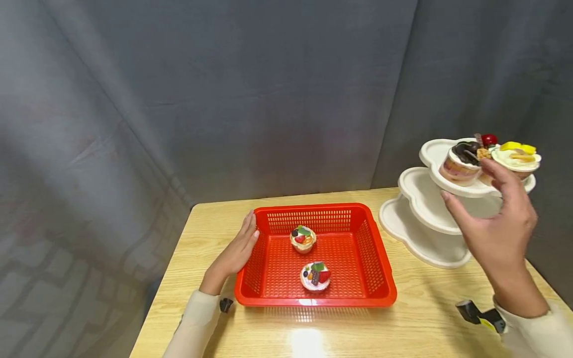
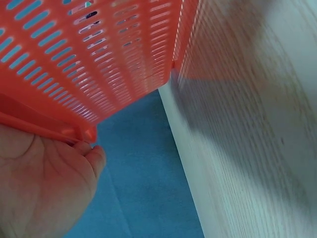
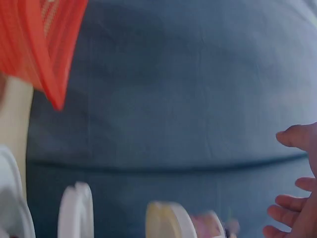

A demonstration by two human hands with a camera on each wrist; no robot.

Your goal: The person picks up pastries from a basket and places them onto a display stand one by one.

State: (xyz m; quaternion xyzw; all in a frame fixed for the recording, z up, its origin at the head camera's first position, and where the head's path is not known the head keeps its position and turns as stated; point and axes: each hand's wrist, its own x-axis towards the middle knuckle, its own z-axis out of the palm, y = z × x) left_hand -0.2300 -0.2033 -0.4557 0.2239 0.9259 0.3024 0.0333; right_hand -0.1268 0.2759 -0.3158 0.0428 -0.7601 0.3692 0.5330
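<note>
My left hand (image 1: pixel 234 252) rests along the left rim of a red plastic basket (image 1: pixel 313 302), its fingers straight; the left wrist view has the palm (image 2: pixel 44 183) just beneath that rim. Inside the basket sit two fruit-topped cupcakes, one farther back (image 1: pixel 303 239) and one nearer (image 1: pixel 315 277). At the right, my right hand (image 1: pixel 503 228) is raised before a white tiered stand (image 1: pixel 429 214), thumb and fingers spread apart with nothing between them. The stand's top tier bears a chocolate-topped cupcake (image 1: pixel 458 166), a yellow-fruit-topped cupcake (image 1: pixel 517 156) and a cherry-topped one (image 1: pixel 489 140), partly hidden behind.
The stand's middle tier (image 1: pixel 418 191) and bottom tier (image 1: pixel 403 231) fan out below the top one, close to the basket's right side. Everything stands on a light wooden table (image 1: pixel 206 223). A grey curtain (image 1: pixel 277 99) hangs behind it.
</note>
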